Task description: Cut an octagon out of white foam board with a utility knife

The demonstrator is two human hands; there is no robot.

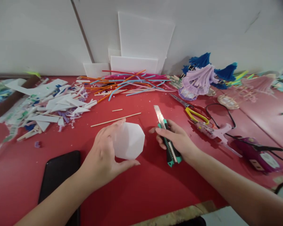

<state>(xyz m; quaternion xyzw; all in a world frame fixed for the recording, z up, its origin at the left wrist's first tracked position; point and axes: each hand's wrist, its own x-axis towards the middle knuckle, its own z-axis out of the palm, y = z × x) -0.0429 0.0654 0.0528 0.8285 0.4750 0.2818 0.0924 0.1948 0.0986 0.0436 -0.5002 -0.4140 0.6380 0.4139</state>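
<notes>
My left hand (108,150) holds a white many-sided foam piece (130,141) by its left and lower edges, fingers above and thumb below. To the right, my right hand (173,136) is closed round a green and black utility knife (168,141). The knife's blade is out and points up and away, apart from the foam piece. Beyond my left hand, a long thin wooden stick (115,119) lies on the red table (132,201), with a short stick (117,110) just behind it.
White scraps (58,103) are heaped at the left, near a black phone (58,172). Coloured pipe cleaners (132,83) lie at the back before white boards (145,37). At the right are scissors (179,100), yellow-handled pliers (196,115), a glue gun (213,131) and pleated models (200,78).
</notes>
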